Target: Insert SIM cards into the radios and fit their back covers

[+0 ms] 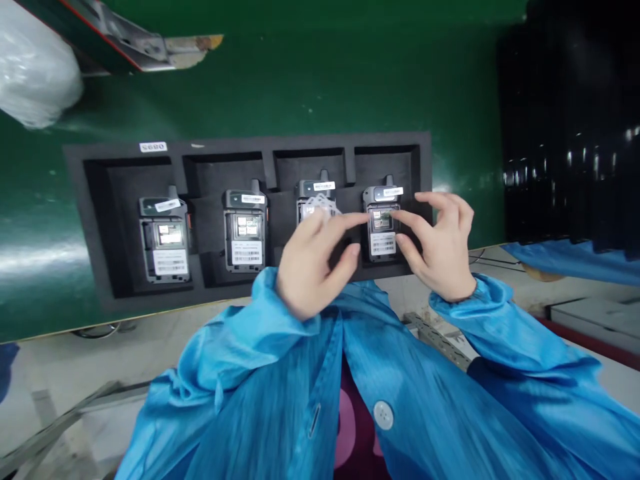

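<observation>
Four handheld devices lie in a black foam tray [250, 144], their lower fronts showing open recesses and white barcode labels. My left hand [317, 260] reaches its index finger to the left edge of the rightmost device [383, 245], thumb apart. A white lattice-like piece [323, 202] sticks out from its curled fingers over the third device [310, 189]. At the right edge of the rightmost device's recess is the index fingertip of my right hand [440, 247], thumb lower down, nothing visible between them. The other devices [246, 233] [165, 237] lie to the left, untouched.
The tray rests on a green tabletop [320, 87]. A clear plastic bag [37, 67] and a metal fixture [145, 43] are at the upper left. Dark, shiny material [570, 133] covers the right side. Below the table's front edge, a grey box [595, 320] shows at the right.
</observation>
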Motion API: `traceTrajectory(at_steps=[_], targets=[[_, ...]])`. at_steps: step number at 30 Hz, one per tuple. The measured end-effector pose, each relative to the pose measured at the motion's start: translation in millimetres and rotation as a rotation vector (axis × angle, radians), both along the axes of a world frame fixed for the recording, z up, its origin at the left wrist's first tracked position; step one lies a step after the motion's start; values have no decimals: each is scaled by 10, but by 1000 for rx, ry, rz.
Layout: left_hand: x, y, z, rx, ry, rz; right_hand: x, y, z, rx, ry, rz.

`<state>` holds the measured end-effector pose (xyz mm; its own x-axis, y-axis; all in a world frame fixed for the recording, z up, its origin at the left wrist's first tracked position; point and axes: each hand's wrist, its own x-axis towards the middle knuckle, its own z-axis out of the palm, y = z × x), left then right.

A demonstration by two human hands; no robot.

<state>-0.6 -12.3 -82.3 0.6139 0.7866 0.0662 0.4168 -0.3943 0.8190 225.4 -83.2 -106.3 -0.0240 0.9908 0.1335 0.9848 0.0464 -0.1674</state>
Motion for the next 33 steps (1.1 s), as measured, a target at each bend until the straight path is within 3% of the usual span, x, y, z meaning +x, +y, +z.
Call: traceTrajectory(at_steps=[3,6,10,13,18,28,33], targets=[[-269,-14,-8,-359,-410,63,19,-2,-16,-32,-46,-8],[-390,-67,-68,-668,-738,32,-17,15,56,-17,-49,3],[-387,-126,-99,-927,-968,-123,-271,82,307,119,137,-10],[-391,-142,-90,-1040,-1044,-213,-559,185,491,71,441,75],[-484,-156,-93,-1078,-1089,-286,-901,369,620,-181,802,148],[-567,-173,-153,-1023,-1084,-220,-1094,490,709,-444,998,53],[-588,-186,-162,-975,-1076,-238,-1094,543,704,-688,1113,-8]])
